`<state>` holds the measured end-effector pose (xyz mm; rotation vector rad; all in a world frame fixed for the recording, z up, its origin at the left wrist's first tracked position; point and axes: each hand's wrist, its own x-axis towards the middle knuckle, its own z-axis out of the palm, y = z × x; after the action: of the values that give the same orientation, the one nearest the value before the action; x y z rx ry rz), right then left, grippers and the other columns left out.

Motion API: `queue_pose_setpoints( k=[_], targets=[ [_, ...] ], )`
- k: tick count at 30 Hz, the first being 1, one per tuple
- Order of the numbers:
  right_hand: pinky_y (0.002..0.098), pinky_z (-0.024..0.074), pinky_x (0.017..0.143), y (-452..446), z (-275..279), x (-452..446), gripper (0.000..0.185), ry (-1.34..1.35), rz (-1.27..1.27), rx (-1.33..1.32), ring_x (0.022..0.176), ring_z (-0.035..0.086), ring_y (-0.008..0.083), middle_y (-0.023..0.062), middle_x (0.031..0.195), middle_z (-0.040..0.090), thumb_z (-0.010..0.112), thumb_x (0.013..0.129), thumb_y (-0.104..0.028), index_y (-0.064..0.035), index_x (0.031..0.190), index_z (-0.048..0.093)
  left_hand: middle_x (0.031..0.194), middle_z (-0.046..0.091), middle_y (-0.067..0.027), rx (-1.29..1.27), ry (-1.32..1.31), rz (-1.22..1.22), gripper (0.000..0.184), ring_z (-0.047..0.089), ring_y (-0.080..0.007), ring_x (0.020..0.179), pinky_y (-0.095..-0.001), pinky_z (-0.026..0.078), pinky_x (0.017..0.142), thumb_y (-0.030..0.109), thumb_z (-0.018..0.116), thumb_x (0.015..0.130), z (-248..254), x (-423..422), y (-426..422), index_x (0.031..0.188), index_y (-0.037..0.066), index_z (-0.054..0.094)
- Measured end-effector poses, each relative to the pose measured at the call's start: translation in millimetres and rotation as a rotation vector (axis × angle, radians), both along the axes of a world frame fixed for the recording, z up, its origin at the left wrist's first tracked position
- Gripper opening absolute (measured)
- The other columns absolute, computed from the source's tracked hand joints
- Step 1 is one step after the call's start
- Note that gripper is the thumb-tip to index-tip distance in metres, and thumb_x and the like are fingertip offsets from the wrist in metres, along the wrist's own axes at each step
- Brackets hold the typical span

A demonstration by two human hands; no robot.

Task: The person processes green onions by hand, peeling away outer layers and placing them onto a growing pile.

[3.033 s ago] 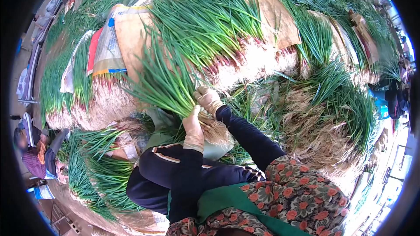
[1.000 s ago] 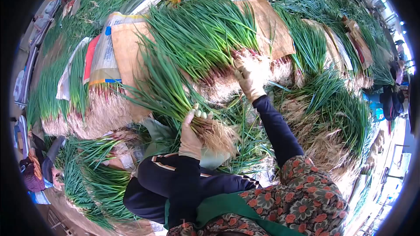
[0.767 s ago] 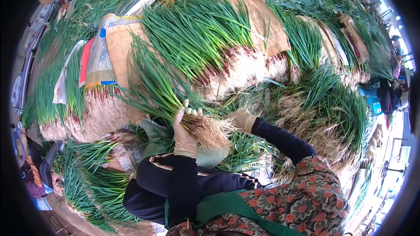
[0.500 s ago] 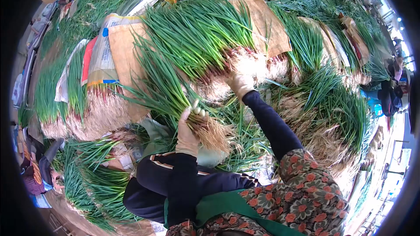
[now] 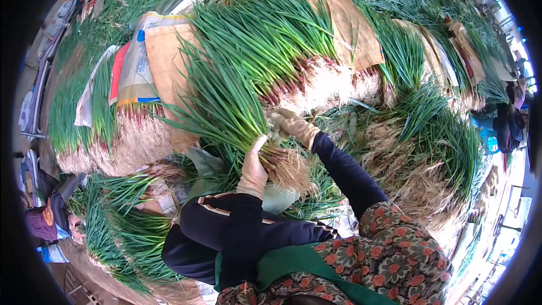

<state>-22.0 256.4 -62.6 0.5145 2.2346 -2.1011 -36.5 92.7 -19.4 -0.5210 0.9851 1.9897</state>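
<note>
While the row of green onions walls off the far side and a rooty heap crowds the right, we have only a narrow pocket to move in — a strip of loose leaves beyond our dark trousers. Our left hand is closed round the held bunch, hiding the stalks inside. Our right hand sits beside the bunch with fingers bent; we cannot tell whether they grip anything. The bunch's leaf tips blend into the row behind, so we lose their ends. It lies just past our lap, long axis slanting — leaves away and leftward, roots nearer us and rightward.
</note>
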Motion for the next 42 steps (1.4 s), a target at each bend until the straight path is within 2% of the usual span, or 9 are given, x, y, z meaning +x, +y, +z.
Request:
queue_pose_setpoints(
  k=[6,10,14,21,22,28,33,37,42],
  targets=[
    [0.0243,0.0389,0.039,-29.6,-42.1,-18.2,0.012,-0.131,-0.087,-0.155,0.046,0.049,0.0124,0.0058,0.064,0.056,0.053,0.086,-0.013,-0.002,0.091,0.054,0.089,0.062,-0.0079,0.095,-0.007,0.113,0.02,0.06,-0.0191,0.08,-0.0308,0.05,0.07,0.017,0.054,0.085,8.5,-0.9,1.0,0.098,0.003,0.058],
    [0.0409,0.0488,0.064,-20.5,-46.5,-12.9,0.026,-0.1,-0.02,0.901,0.067,0.062,0.0313,0.0188,0.077,0.063,0.054,0.08,-0.027,-0.0022,0.088,0.059,0.089,0.061,-0.0071,0.138,0.084,0.034,0.019,0.058,-0.0188,0.075,-0.0312,0.048,0.071,0.019,0.05,0.087,-2.0,1.0,-6.2,0.095,0.003,0.056],
    [0.0419,0.0486,0.07,14.3,-36.6,-1.0,0.03,-0.417,0.527,0.923,0.084,0.062,0.0329,0.0178,0.089,0.064,0.048,0.086,-0.027,-0.0055,0.104,0.057,0.084,0.059,-0.0064,0.257,0.031,0.146,0.026,0.055,-0.0166,0.067,-0.0305,0.048,0.065,0.026,0.051,0.087,37.7,2.3,-4.5,0.098,0.003,0.055],
    [0.0404,0.048,0.055,105.9,-34.7,-39.6,0.036,0.25,-0.305,1.297,0.058,0.06,0.0271,0.0135,0.071,0.063,0.057,0.08,-0.024,-0.0069,0.112,0.052,0.081,0.058,-0.0074,0.208,-0.117,0.129,0.031,0.056,-0.0159,0.068,-0.0279,0.049,0.062,0.022,0.055,0.085,10.9,-11.2,-9.7,0.108,0.002,0.055],
    [0.038,0.0475,0.053,105.6,-26.0,-40.5,0.033,-0.137,-0.106,1.487,0.056,0.06,0.0245,0.0116,0.061,0.06,0.056,0.08,-0.024,-0.0016,0.104,0.052,0.082,0.059,-0.0077,0.264,-0.109,0.1,0.03,0.056,-0.0162,0.069,-0.0279,0.049,0.063,0.022,0.056,0.084,10.1,-9.5,-12.3,0.107,0.002,0.056],
    [0.0333,0.0408,0.041,25.1,28.7,18.2,0.019,0.2,0.087,1.415,0.042,0.053,0.0212,0.0076,0.054,0.054,0.056,0.084,-0.022,-0.0053,0.091,0.051,0.099,0.062,-0.0104,0.18,0.003,-0.012,0.029,0.06,-0.0238,0.088,-0.0355,0.048,0.082,0.022,0.051,0.086,13.8,-9.0,-3.0,0.106,0.002,0.057],
    [0.0359,0.0491,0.073,8.9,28.5,51.9,0.034,0.096,0.461,0.684,0.084,0.063,0.0292,0.016,0.093,0.064,0.051,0.087,-0.028,-0.005,0.112,0.053,0.069,0.063,-0.0056,-0.122,0.056,-0.147,0.023,0.055,-0.0131,0.049,-0.023,0.041,0.04,0.027,0.055,0.085,10.8,-5.7,-2.8,0.091,0.005,0.061],
    [0.0281,0.0487,0.059,-2.5,5.6,8.9,0.026,0.041,-0.016,0.071,0.064,0.057,0.0141,0.0055,0.07,0.06,0.054,0.089,-0.026,-0.0021,0.097,0.059,0.06,0.06,-0.0039,-0.216,0.13,-0.16,0.021,0.05,-0.011,0.039,-0.0208,0.035,0.033,0.027,0.056,0.084,15.6,0.8,5.1,0.086,0.007,0.061],
    [0.0298,0.0448,0.055,-31.9,-11.5,-4.4,0.019,-0.177,-0.115,0.062,0.062,0.056,0.0133,0.0031,0.066,0.058,0.057,0.086,-0.02,-0.0015,0.086,0.058,0.063,0.059,-0.005,-0.127,0.175,-0.17,0.021,0.052,-0.0132,0.045,-0.023,0.04,0.039,0.026,0.055,0.085,16.9,-4.8,-9.3,0.084,0.006,0.059]
  ],
)
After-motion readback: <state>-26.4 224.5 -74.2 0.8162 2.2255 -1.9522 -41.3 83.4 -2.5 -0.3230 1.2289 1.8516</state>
